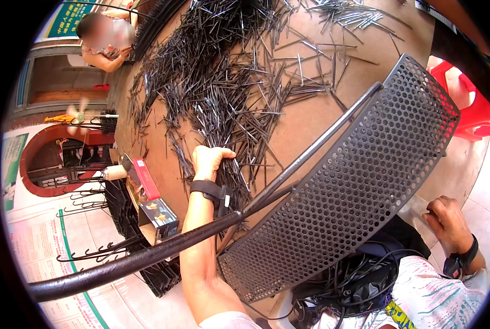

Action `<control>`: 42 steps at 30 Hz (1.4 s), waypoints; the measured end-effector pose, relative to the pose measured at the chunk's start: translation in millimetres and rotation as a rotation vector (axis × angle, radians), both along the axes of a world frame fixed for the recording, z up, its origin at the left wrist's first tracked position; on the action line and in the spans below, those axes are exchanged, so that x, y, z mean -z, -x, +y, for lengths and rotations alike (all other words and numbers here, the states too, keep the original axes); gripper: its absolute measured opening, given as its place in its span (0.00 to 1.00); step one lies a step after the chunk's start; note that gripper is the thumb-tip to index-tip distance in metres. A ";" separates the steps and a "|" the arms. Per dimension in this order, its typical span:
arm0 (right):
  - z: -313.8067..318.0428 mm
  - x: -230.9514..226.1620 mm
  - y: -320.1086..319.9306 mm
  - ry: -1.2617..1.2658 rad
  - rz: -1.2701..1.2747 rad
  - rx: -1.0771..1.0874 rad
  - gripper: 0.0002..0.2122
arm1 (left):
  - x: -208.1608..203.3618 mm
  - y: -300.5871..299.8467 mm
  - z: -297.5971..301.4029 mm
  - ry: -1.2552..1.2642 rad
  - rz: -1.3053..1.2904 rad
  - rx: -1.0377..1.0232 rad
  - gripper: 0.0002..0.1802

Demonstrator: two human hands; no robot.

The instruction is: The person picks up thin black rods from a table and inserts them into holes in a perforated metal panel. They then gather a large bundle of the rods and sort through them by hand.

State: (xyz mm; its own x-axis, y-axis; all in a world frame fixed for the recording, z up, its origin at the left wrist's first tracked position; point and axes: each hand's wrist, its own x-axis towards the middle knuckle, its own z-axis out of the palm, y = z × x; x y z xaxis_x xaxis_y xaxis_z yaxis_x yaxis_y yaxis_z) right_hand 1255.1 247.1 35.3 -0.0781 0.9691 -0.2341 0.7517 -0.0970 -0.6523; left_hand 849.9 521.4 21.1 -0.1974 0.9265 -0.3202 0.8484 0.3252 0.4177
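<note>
A large heap of thin dark metal rods covers much of the brown tabletop. My left hand reaches onto the near end of the heap, its fingers wrapped over a bundle of rods and its thumb pointing right. The wrist carries a black strap. At the lower right, beside the table's edge, my right hand is apart from the rods. Its fingers are curled in and no object shows in them. Between my arms stands a curved, perforated black metal panel with a tubular bar crossing over my left forearm.
Small boxes and a thread cone sit at the table's left edge. Black hooked rods stick out beyond it. Across the table is another person. A red plastic stool stands on the right; black cables lie on my lap.
</note>
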 end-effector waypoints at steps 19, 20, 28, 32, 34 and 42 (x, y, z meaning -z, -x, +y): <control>-20.1 -17.9 -5.5 -0.229 0.037 0.212 0.03 | 2.6 5.3 -22.2 -0.117 0.383 0.163 0.20; -21.2 -20.8 -7.4 -0.380 -0.039 0.187 0.04 | -14.3 -6.6 -29.7 -0.225 0.324 0.077 0.22; 81.3 -83.6 25.0 -0.740 0.274 -0.007 0.01 | -73.1 -3.4 -65.6 -0.606 0.365 0.300 0.25; 164.7 -127.4 85.8 -0.549 0.287 -0.147 0.05 | -94.2 -4.1 -73.1 -0.753 0.555 0.632 0.21; 217.7 -128.1 134.9 -0.990 0.196 -0.553 0.15 | -97.1 -16.2 -76.4 -0.800 0.694 0.775 0.19; 259.9 -105.7 214.0 -0.309 0.089 -1.028 0.28 | -101.1 -2.2 -76.7 -0.779 0.599 0.896 0.18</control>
State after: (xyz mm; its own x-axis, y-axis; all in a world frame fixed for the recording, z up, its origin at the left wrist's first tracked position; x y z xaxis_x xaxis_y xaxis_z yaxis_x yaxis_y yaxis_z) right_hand 1041.1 507.0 141.0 -0.8935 0.4456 0.0560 0.3279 0.7325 -0.5966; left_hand 852.0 444.6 122.2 0.6497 0.7099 0.2719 0.7595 -0.5910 -0.2719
